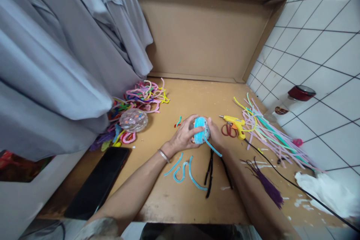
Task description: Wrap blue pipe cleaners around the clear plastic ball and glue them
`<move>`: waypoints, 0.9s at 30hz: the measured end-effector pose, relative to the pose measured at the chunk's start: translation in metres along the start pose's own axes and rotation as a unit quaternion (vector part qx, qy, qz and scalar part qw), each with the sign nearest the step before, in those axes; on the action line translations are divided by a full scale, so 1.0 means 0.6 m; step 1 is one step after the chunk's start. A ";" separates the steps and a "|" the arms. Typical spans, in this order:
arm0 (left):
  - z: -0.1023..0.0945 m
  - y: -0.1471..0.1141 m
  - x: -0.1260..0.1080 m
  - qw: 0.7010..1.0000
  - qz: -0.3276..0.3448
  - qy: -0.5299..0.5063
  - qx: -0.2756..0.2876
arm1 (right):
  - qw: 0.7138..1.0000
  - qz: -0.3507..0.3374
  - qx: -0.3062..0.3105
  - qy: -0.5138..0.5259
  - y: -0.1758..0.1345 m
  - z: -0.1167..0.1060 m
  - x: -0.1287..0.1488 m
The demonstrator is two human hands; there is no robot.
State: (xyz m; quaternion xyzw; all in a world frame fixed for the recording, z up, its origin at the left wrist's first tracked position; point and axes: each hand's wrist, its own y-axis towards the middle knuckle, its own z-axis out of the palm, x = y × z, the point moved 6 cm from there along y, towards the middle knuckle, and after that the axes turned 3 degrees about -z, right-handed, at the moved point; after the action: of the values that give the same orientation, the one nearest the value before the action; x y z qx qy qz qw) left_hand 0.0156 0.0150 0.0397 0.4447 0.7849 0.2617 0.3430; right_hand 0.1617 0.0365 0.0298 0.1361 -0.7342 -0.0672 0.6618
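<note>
Between my two hands, over the middle of the table, is a small rounded object wrapped in light-blue pipe cleaner point(200, 123). Clear, speckled material shows at its sides. My left hand point(181, 137) grips it from the left, thumb across the blue winding. On the far right side, my right hand point(216, 137) closes round it, its fingers mostly hidden. A loose blue end hangs from the winding towards my right wrist. Nearer me lie curved blue pipe cleaner pieces point(184, 172) and black pipe cleaner strips point(209, 176), partly beneath my right forearm.
To the right are a yellow glue gun point(238, 124) with a black cord, red-handled scissors point(228, 130), pastel pipe cleaners point(270, 131) and a purple bundle point(267, 183). At left are a clear bumpy dome point(133, 120), tangled pipe cleaners point(146, 92) and a phone point(98, 182). Cardboard point(202, 33) stands behind.
</note>
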 end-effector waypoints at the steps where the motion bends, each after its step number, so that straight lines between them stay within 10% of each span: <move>1: -0.001 0.001 -0.001 1.000 0.001 -0.002 -0.002 | 1.000 0.010 -0.007 0.006 -0.001 -0.002 0.003; 12: -0.006 0.007 0.004 0.999 -0.021 -0.022 -0.033 | 0.994 -0.091 0.026 -0.057 -0.015 0.018 0.079; 22: 0.000 0.001 -0.009 1.000 0.016 0.013 0.011 | 0.993 0.094 -0.030 0.068 0.001 -0.011 -0.017; 27: -0.003 0.004 -0.010 1.000 0.023 0.005 0.003 | 0.998 0.033 -0.027 0.035 -0.004 -0.007 0.017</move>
State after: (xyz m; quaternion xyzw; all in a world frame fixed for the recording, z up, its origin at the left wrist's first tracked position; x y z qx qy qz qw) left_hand 0.0178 0.0104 0.0443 0.4618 0.7772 0.2696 0.3316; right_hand 0.1652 0.0319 0.0392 0.0962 -0.7123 -0.0600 0.6927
